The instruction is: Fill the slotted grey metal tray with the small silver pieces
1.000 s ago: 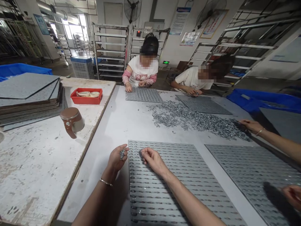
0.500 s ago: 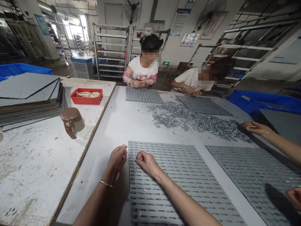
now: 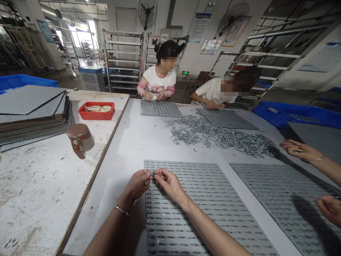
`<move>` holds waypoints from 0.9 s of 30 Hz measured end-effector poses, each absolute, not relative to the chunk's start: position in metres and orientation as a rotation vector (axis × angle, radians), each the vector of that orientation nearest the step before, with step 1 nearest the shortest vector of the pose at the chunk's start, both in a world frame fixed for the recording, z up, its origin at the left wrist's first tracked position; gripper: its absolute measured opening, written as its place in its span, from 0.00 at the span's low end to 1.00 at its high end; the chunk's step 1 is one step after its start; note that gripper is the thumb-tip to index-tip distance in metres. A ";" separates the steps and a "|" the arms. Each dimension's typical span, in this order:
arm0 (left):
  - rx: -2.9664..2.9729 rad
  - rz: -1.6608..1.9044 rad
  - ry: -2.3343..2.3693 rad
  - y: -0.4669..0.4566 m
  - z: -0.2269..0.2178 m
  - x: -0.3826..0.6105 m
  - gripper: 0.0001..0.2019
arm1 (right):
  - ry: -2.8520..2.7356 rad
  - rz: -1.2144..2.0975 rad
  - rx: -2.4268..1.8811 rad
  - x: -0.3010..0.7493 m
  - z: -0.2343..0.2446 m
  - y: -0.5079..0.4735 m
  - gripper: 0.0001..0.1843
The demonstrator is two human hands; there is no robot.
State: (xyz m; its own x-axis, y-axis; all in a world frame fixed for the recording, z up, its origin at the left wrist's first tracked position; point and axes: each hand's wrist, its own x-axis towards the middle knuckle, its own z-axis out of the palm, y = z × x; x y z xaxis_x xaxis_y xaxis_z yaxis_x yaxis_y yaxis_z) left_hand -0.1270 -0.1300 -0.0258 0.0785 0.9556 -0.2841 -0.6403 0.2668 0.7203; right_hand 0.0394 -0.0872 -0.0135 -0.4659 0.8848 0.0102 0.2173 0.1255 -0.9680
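Observation:
My left hand (image 3: 137, 184), a bracelet at its wrist, is closed over small dark metal pieces that show between the curled fingers. Its fingertips meet those of my right hand (image 3: 170, 185), which is pinched on a small dark metal piece (image 3: 152, 175). Both hands are above the upper left corner of a grey board (image 3: 213, 206). Rows of small spindle-shaped pieces cover this board. Beyond it, a loose pile of small shiny metal pieces (image 3: 231, 140) is spread across the white table (image 3: 128, 142).
At right, a co-worker's hand (image 3: 303, 151) is near the pile, another (image 3: 330, 208) over a second board (image 3: 282, 192). Two people sit opposite with boards. A brown-lidded mug (image 3: 86, 138), red tray (image 3: 97, 114) and stacked boards (image 3: 32, 99) occupy the left table. A blue bin (image 3: 293, 113) stands right.
My left hand has moved right, over the board's corner, and its fingertips have come together with my right hand's. The co-worker's upper hand at right has drawn away from the pile.

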 end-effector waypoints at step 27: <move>0.371 1.468 1.022 -0.126 -0.026 -0.141 0.19 | -2.210 1.065 -1.495 0.048 -0.027 -0.094 0.12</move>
State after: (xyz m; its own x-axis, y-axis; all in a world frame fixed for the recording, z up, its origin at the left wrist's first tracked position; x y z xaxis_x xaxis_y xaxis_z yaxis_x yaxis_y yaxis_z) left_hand -0.1406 -0.1263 -0.0261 -0.2018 0.9198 -0.3365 -0.6347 0.1389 0.7602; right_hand 0.0478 -0.0939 -0.0274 -0.4322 0.8846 -0.1751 0.6881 0.1980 -0.6980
